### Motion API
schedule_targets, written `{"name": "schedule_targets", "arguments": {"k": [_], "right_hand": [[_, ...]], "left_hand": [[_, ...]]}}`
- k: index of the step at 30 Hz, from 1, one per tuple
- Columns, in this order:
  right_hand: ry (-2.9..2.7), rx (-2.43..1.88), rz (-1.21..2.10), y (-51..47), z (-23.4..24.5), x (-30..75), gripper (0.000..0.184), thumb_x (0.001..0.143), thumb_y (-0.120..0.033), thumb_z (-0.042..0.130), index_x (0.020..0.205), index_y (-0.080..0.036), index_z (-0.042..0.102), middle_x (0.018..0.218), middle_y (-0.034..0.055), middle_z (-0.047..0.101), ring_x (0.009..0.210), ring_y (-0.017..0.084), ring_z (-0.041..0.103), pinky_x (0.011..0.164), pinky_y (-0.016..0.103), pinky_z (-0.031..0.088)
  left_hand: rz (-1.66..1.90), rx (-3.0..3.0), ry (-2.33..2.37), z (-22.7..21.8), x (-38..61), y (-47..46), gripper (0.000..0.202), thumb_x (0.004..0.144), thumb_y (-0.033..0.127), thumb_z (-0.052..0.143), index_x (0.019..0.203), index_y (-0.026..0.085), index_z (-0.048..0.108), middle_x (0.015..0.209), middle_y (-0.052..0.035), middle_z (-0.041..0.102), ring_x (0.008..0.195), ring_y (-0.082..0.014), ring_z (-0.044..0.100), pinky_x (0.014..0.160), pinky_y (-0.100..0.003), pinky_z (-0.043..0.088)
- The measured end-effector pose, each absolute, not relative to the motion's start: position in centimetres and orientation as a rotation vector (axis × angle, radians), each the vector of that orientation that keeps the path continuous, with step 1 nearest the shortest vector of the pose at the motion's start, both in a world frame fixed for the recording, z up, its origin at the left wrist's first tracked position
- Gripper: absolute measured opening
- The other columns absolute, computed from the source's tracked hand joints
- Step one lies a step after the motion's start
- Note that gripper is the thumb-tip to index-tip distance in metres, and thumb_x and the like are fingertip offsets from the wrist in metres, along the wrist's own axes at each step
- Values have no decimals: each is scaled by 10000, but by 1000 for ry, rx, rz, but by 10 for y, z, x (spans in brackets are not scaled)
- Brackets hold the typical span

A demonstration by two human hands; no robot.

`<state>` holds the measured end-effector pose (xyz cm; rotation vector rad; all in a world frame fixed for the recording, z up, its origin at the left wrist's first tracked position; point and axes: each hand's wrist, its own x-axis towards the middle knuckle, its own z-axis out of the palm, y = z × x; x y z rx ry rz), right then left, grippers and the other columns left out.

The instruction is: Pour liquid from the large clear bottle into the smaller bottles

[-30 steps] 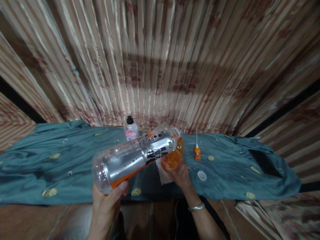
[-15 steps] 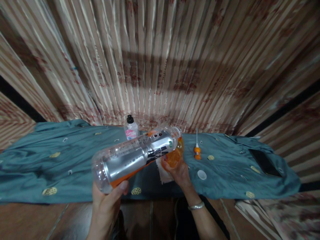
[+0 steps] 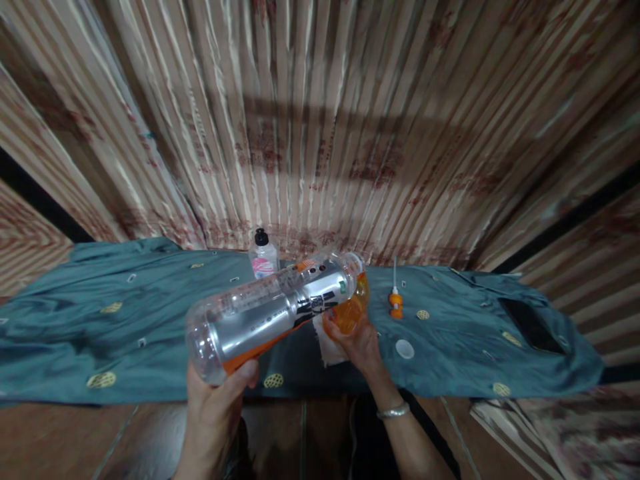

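Observation:
My left hand point(image 3: 220, 393) is closed around the base of a large clear plastic bottle point(image 3: 265, 323) with a silver and orange label. This bottle is tilted, its mouth to the right and higher than its base. Under that mouth, my right hand point(image 3: 359, 343) grips a smaller orange bottle point(image 3: 345, 315), partly hidden behind the big one. Whether liquid passes between them I cannot make out. Right of my right hand, an orange spray nozzle point(image 3: 395, 303) with a thin tube lies on the cloth, and a white round cap point(image 3: 405, 349) lies nearer to me.
A clear bottle point(image 3: 263, 259) with a black cap and pink label stands at the back. A white tissue or cloth point(image 3: 330, 350) lies below the orange bottle. A dark phone point(image 3: 530, 325) rests at the right on the green cloth point(image 3: 165, 320). Striped curtains point(image 3: 320, 133) hang behind.
Both hands and bottles hold nearly the same pose. The whole view has shifted very slightly; nothing was taken hold of or let go.

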<state>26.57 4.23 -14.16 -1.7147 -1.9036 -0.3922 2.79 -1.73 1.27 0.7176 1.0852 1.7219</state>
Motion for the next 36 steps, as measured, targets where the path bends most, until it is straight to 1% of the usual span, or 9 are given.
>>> {"name": "schedule_targets", "arguments": {"k": [4, 9, 14, 17, 20, 26, 31, 34, 36], "right_hand": [[-1892, -1798, -350, 40, -133, 267, 693, 1028, -361, 703, 1648, -339, 393, 1083, 109, 755, 853, 248, 766, 710, 395, 689], [-1902, -1892, -359, 36, -124, 266, 667, 1036, -395, 704, 1631, -323, 411, 1039, 101, 746, 791, 226, 735, 675, 369, 675], [-1818, -1880, -276, 39, -123, 257, 693, 1027, -399, 703, 1640, -333, 386, 1087, 108, 761, 861, 253, 759, 742, 414, 693], [-1782, -1851, -247, 40, -124, 255, 715, 1028, -418, 690, 1656, -339, 357, 1153, 126, 770, 907, 278, 776, 767, 447, 700], [-1774, -1798, -242, 40, -125, 258, 733, 1026, -412, 691, 1664, -331, 340, 1148, 130, 773, 897, 279, 782, 763, 451, 701], [-1786, -1744, -252, 39, -132, 264, 700, 1033, -366, 681, 1659, -319, 371, 1081, 108, 767, 876, 260, 782, 750, 427, 702], [-1766, -1734, -259, 41, -136, 262, 716, 1016, -356, 695, 1656, -344, 377, 1101, 104, 776, 889, 275, 788, 740, 440, 707], [-1743, -1761, -269, 41, -134, 260, 729, 1005, -384, 701, 1656, -345, 373, 1105, 111, 774, 880, 283, 788, 728, 444, 707], [-1740, -1793, -267, 41, -134, 258, 739, 1001, -400, 708, 1655, -341, 369, 1117, 121, 770, 882, 287, 785, 733, 445, 705]], "left_hand": [[1736, 739, 1050, 13, 28, -17, 818, 545, 400, 1028, 1262, 233, 672, 680, 73, 606, 525, -99, 499, 460, -213, 399], [1730, 758, 1046, 13, 27, -16, 865, 542, 423, 1031, 1300, 228, 662, 688, 72, 610, 530, -97, 492, 458, -213, 399], [1725, 750, 1051, 13, 28, -17, 900, 536, 441, 1037, 1322, 209, 666, 698, 49, 670, 513, -100, 499, 456, -218, 405], [1736, 751, 1034, 13, 28, -17, 854, 536, 404, 1035, 1289, 210, 683, 698, 53, 653, 515, -99, 501, 452, -215, 404], [1735, 744, 1051, 14, 28, -17, 862, 520, 408, 1041, 1282, 201, 694, 706, 49, 651, 530, -102, 506, 454, -215, 412], [1735, 777, 1041, 20, 30, -17, 891, 538, 415, 1031, 1341, 239, 687, 1053, -47, 772, 560, -74, 502, 444, -205, 407], [1721, 765, 1063, 19, 29, -17, 936, 514, 434, 1043, 1356, 233, 687, 941, -21, 752, 566, -91, 514, 448, -213, 409], [1720, 746, 1061, 17, 29, -18, 975, 503, 429, 1049, 1385, 251, 674, 998, -27, 759, 577, -96, 531, 455, -222, 407], [1726, 738, 1061, 17, 29, -18, 978, 495, 422, 1052, 1381, 250, 674, 954, -14, 749, 569, -97, 522, 458, -225, 401]]}}
